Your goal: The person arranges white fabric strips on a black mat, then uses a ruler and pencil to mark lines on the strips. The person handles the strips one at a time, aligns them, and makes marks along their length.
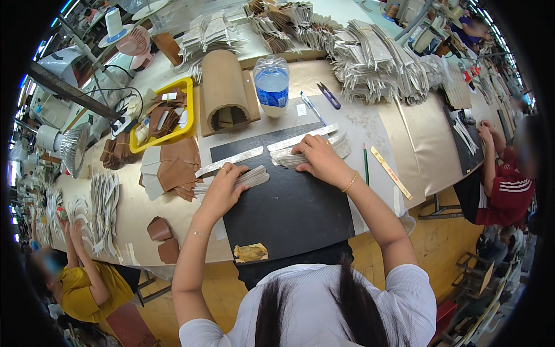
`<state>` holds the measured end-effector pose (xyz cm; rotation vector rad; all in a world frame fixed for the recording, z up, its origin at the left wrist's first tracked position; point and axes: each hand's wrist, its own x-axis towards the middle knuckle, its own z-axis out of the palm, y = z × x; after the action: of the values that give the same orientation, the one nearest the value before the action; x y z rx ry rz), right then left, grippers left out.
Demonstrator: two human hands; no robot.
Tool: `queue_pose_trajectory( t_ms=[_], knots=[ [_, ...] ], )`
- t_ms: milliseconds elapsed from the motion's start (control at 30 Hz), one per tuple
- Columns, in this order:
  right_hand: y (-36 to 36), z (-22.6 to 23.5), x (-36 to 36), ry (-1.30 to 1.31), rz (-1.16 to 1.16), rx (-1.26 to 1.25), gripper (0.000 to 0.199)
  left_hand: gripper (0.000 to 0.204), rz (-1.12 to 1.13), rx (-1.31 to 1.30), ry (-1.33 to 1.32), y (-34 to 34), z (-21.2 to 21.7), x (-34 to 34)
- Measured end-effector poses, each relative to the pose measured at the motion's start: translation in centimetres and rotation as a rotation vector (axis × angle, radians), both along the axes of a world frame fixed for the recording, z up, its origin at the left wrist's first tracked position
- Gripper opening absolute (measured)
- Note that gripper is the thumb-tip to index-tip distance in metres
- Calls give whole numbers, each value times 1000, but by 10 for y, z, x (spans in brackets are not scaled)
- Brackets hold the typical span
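Head view: a flat black board (289,220) lies on the table. The L hand (236,180) is nr the board's far L corner, grasping a small stack of thin grey-white strips (254,177) btwn thumb and fingers. The R hand (318,156) is at the board's far edge, also grasping: its thumb and fingers hold a thicker bundle of pale grey strips (282,157). Just past each hand, one long flat whitish strip (231,161) lies nr the board's far edge. A torn tan patch (251,253) is on the board's near L corner. R of the board: a thin green pencil (366,165) & a flat yellow stick (391,173). L of the board: flat brown pieces (178,165). Past the board: a clear plastic bottle w/ a blue label (272,89) & a big brown half-round tube (228,81). Farther L is a yellow plastic basket (189,98).
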<state>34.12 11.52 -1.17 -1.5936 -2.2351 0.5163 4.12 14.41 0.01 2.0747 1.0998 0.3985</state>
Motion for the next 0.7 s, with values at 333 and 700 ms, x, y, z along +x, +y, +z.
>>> queue_pose_trajectory(
  t_ms=[333, 700],
  knots=[
    [-10, 2, -4, -35, 48, -64, 33, 32, -24, 235, 41, 23, -8, 5],
    [24, -2, 1, -130, 37, 5, 33, 37, 42, 65, 68, 28, -4, 10]
  ],
)
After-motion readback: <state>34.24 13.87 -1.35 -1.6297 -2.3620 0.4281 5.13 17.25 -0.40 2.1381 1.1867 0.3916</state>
